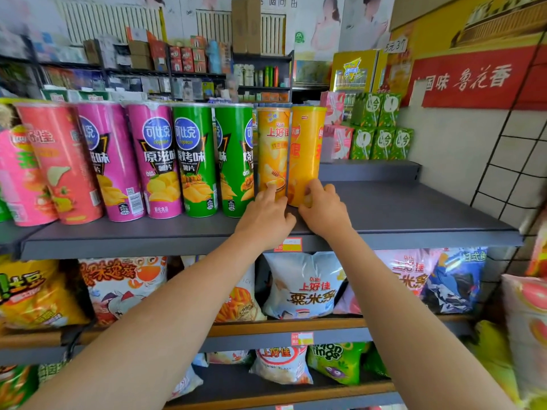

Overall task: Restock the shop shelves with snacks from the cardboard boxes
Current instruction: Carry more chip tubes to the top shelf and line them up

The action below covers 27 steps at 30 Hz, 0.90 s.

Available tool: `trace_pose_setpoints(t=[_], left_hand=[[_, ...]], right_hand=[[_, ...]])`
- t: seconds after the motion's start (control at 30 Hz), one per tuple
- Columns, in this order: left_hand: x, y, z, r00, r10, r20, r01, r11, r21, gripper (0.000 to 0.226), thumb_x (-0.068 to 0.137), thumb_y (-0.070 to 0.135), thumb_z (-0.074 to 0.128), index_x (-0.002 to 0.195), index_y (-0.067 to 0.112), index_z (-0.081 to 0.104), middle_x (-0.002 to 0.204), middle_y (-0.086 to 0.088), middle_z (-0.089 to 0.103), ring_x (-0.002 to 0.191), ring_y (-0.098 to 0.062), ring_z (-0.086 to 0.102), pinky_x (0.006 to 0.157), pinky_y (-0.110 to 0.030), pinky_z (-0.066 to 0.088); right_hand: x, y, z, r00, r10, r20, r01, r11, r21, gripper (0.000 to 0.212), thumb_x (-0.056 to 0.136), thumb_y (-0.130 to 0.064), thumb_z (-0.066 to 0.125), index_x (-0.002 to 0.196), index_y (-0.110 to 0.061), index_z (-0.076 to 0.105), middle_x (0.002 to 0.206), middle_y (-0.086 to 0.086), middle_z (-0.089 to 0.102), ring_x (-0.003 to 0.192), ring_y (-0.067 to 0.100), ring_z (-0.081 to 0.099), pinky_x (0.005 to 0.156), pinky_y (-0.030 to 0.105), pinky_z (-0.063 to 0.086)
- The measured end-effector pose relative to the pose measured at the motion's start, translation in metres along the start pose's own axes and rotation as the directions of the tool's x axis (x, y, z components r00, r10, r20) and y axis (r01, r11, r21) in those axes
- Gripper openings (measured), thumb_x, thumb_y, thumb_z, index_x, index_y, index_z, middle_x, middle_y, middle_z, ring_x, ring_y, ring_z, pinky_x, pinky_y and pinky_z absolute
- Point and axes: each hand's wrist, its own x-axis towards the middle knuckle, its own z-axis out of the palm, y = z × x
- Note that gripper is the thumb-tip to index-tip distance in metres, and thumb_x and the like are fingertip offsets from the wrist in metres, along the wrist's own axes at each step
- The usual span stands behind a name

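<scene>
Both hands reach onto the grey shelf point(399, 214). The left hand point(266, 214) touches one yellow chip can point(272, 149) with straight fingers; the right hand point(322, 208) curls around the neighbouring orange can point(306, 149).

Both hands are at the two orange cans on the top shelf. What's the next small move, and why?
Probably let go and fetch more cans. Both orange chip cans stand upright at the row's end, left hand and right hand at their bases, and the top shelf is bare to their right.
</scene>
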Motion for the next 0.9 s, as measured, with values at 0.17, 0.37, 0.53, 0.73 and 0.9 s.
trace_pose_setpoints(t=[0.17, 0.37, 0.53, 0.73, 0.9], left_hand=[[-0.005, 0.001, 0.001, 0.981, -0.002, -0.195, -0.009, 0.998, -0.057, 0.03, 0.091, 0.027, 0.05, 0.111, 0.006, 0.058, 0.129, -0.016, 0.047, 0.115, -0.034, 0.046, 0.093, -0.048, 0.045], [-0.017, 0.0, -0.002, 0.843, -0.034, -0.536, 0.018, 0.999, -0.036, 0.054, 0.077, 0.024, 0.062, 0.127, 0.007, 0.054, 0.139, -0.017, 0.047, 0.131, -0.037, 0.041, 0.105, -0.048, 0.034], [-0.029, -0.013, -0.009, 0.808, -0.126, -0.575, 0.081, 0.991, -0.103, 0.062, 0.074, 0.026, 0.06, 0.132, 0.01, 0.049, 0.147, -0.015, 0.041, 0.137, -0.035, 0.036, 0.109, -0.052, 0.03], [-0.052, -0.042, -0.012, 0.885, -0.171, -0.432, 0.147, 0.985, -0.089, 0.076, 0.078, 0.022, 0.066, 0.147, 0.01, 0.036, 0.155, -0.016, 0.031, 0.141, -0.036, 0.031, 0.111, -0.051, 0.03], [-0.058, -0.049, -0.013, 0.923, -0.157, -0.352, 0.158, 0.987, -0.025, 0.075, 0.083, 0.029, 0.061, 0.15, 0.013, 0.031, 0.155, -0.016, 0.029, 0.14, -0.034, 0.033, 0.108, -0.047, 0.035]], right_hand=[[0.019, 0.0, -0.008, 0.983, 0.178, 0.04, -0.176, 0.865, 0.469, 0.072, 0.087, -0.031, 0.075, 0.137, -0.003, 0.031, 0.13, 0.016, 0.051, 0.118, 0.03, 0.053, 0.082, 0.032, 0.039], [0.04, -0.004, -0.001, 0.967, 0.217, 0.134, -0.255, 0.792, 0.555, 0.084, 0.083, -0.037, 0.079, 0.146, -0.011, 0.03, 0.141, 0.012, 0.05, 0.126, 0.03, 0.053, 0.098, 0.04, 0.046], [0.03, -0.001, -0.01, 0.98, 0.171, 0.105, -0.2, 0.885, 0.42, 0.068, 0.08, -0.043, 0.079, 0.131, -0.012, 0.048, 0.129, 0.009, 0.058, 0.114, 0.027, 0.057, 0.088, 0.037, 0.049], [0.006, -0.026, 0.002, 0.994, 0.019, 0.108, -0.067, 0.887, 0.456, 0.061, 0.08, -0.048, 0.078, 0.125, -0.013, 0.058, 0.12, 0.005, 0.061, 0.106, 0.022, 0.058, 0.087, 0.035, 0.049], [0.007, -0.044, 0.014, 0.992, 0.06, 0.108, -0.101, 0.898, 0.428, 0.062, 0.08, -0.055, 0.075, 0.12, -0.011, 0.058, 0.119, 0.008, 0.061, 0.102, 0.022, 0.058, 0.08, 0.031, 0.044]])
